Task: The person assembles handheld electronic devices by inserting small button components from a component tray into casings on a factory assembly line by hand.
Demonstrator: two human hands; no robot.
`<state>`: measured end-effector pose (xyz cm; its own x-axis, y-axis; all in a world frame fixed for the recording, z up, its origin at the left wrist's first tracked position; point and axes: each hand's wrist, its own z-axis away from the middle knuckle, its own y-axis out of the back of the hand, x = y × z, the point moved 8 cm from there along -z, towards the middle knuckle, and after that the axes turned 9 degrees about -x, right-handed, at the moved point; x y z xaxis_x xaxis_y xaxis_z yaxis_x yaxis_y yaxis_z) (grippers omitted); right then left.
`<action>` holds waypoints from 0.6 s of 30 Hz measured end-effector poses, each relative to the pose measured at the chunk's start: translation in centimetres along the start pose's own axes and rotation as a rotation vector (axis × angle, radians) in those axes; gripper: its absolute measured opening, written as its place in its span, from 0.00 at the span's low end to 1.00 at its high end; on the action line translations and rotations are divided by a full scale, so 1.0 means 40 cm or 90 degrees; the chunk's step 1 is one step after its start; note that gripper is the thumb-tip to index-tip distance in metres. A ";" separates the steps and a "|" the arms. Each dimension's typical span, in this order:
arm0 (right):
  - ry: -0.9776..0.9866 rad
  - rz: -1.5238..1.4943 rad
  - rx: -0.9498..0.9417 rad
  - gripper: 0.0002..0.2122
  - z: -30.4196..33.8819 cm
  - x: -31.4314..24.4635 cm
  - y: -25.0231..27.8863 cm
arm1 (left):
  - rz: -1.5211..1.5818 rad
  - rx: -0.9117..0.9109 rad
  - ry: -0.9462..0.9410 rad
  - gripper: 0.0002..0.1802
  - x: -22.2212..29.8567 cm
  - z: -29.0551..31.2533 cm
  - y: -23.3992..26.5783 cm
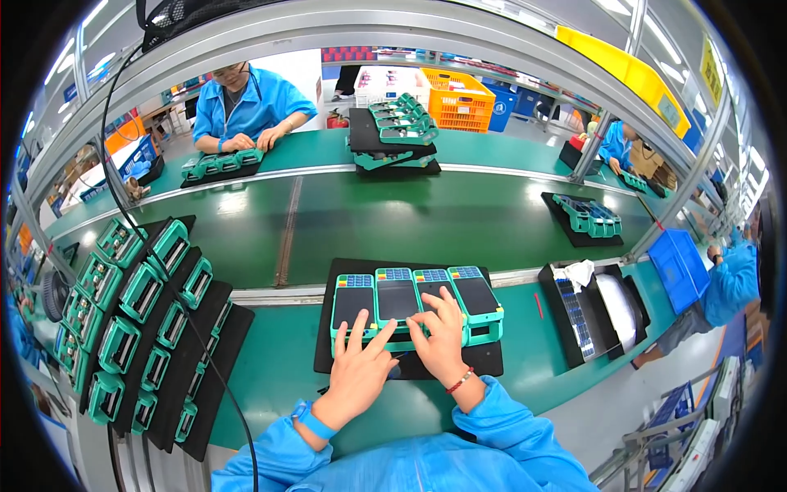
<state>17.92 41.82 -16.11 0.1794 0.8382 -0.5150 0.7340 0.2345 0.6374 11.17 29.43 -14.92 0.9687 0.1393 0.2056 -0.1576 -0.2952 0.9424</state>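
Several teal payment terminals [395,300] stand in a row on a black tray [328,358] in front of me, each with a dark screen and a small keypad of blue keys at its far end. My left hand [359,373] reaches over the near edge of the left terminals, its fingers spread and touching them. Beside it, my right hand [441,343] lies over the third terminal, fingers stretched and apart, its tips near the screen's lower end. Neither hand grips anything. The near edges of the middle terminals are partly hidden by my fingers.
At left, black trays [220,348] of teal housings stand stacked in tiers; a black cable [176,287] hangs before them. On the right are a black box [602,316] of blue parts and a blue bin [679,269]. Across the conveyor [352,217], a co-worker [246,111] handles similar housings.
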 end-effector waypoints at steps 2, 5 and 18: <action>0.008 0.047 -0.043 0.05 -0.006 -0.004 -0.001 | -0.031 -0.015 -0.005 0.09 -0.001 -0.012 -0.008; -0.022 0.074 -0.073 0.14 -0.030 0.007 0.025 | -0.069 -0.068 -0.013 0.08 -0.018 -0.005 -0.026; 0.077 -0.168 -0.308 0.08 -0.071 -0.024 0.016 | 0.405 0.039 0.048 0.11 -0.052 -0.006 0.065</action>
<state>16.36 42.55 -13.56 -0.0673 0.7644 -0.6412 0.3547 0.6190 0.7007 8.71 28.60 -12.83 0.6724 -0.0150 0.7401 -0.6838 -0.3954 0.6132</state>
